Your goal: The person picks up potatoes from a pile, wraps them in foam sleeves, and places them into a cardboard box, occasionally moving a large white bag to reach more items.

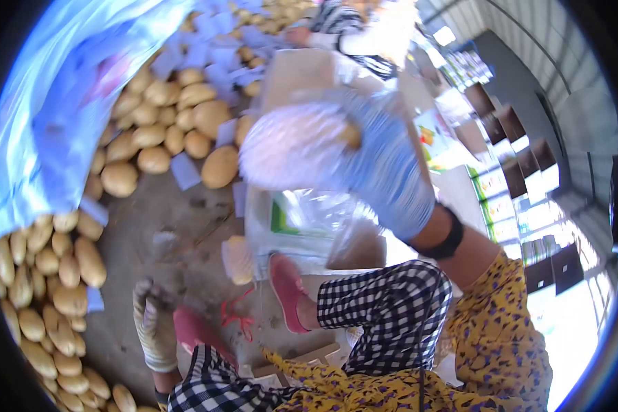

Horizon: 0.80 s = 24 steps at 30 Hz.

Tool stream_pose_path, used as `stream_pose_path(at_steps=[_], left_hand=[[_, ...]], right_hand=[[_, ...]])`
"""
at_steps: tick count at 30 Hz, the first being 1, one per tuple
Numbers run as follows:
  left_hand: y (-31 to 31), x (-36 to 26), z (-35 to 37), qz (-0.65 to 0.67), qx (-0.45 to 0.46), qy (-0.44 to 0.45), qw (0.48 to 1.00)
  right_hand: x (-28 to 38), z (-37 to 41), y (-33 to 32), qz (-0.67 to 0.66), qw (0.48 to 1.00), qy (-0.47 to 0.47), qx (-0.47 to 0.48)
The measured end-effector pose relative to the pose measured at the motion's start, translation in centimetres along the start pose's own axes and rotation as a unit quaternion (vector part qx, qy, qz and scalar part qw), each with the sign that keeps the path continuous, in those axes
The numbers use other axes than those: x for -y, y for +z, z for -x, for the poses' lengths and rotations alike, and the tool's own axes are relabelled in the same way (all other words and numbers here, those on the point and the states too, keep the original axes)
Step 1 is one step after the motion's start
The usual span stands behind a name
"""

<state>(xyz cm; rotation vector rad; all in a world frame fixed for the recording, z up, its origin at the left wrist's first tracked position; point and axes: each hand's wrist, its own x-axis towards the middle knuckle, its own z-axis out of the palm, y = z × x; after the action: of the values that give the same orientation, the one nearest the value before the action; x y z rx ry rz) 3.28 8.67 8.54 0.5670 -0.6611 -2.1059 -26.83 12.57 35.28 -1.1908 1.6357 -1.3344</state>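
My right hand (384, 161), in a blue glove smeared by motion, grips a potato in a white foam net (292, 145). It is above a carton (299, 72) lined with clear plastic (316, 209), at the middle of the view. My left hand (154, 326), in a whitish knitted glove with soiled fingertips, hangs low at the left beside my pink shoe. Its fingers point forward over the floor, with nothing seen in them. Another foam-netted piece (238, 259) lies on the ground by the carton's near left corner.
Many loose potatoes (154, 159) lie on the floor ahead and down the left (58, 302), with blue-violet paper slips (185, 172) among them. Blue plastic sheeting (55, 117) covers the upper left. Another person's arm (323, 38) is beyond the carton. Stacked boxes (498, 185) stand right; red string (237, 316) lies near my shoes.
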Motion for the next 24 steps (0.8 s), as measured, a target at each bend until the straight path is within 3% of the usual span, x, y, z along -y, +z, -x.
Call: stream_pose_path(at_steps=[2, 3, 6, 8, 12, 16, 19, 20, 21, 23, 24], left_hand=[[-0.6, 0.9, 0.0, 0.010, -0.006, -0.038, 0.999], [-0.8, 1.2, 0.0, 0.012, -0.011, -0.051, 0.999], [1.1, 1.5, -0.4, 0.000, -0.036, -0.084, 0.996], [1.1, 1.3, -0.7, -0.017, -0.050, -0.101, 0.993], [1.3, 1.7, -1.7, -0.062, -0.076, -0.121, 0.988], [1.2, 2.5, -2.7, -0.102, -0.101, -0.139, 0.980], [1.7, 3.0, -3.1, -0.122, -0.167, -0.159, 0.965], [1.5, 3.3, -3.2, -0.120, -0.162, -0.166, 0.965], [1.0, 3.8, -3.5, -0.118, -0.157, -0.171, 0.966], [1.0, 4.2, -4.0, -0.117, -0.153, -0.179, 0.965], [1.6, 4.3, -4.3, -0.118, -0.155, -0.185, 0.963]], right_hand=[[1.1, 0.1, -6.0, -0.038, 0.996, -0.075, 0.007], [0.5, -0.3, -9.6, 0.245, 0.963, -0.081, -0.075], [-4.5, -0.1, -19.3, 0.204, 0.946, 0.097, -0.232], [-8.6, -0.2, -22.5, 0.216, 0.919, 0.218, -0.249], [-13.8, -1.1, -25.0, 0.247, 0.905, 0.284, -0.199], [-17.4, -4.7, -25.8, 0.378, 0.875, 0.244, -0.181], [-22.9, -6.0, -25.8, 0.531, 0.814, 0.119, -0.201], [-24.9, -5.7, -25.7, 0.560, 0.800, 0.185, -0.113], [-27.0, -5.4, -25.4, 0.588, 0.785, 0.192, 0.031], [-28.5, -4.1, -23.1, 0.621, 0.740, 0.214, 0.146], [-27.2, -2.9, -21.2, 0.637, 0.724, 0.236, 0.118]])
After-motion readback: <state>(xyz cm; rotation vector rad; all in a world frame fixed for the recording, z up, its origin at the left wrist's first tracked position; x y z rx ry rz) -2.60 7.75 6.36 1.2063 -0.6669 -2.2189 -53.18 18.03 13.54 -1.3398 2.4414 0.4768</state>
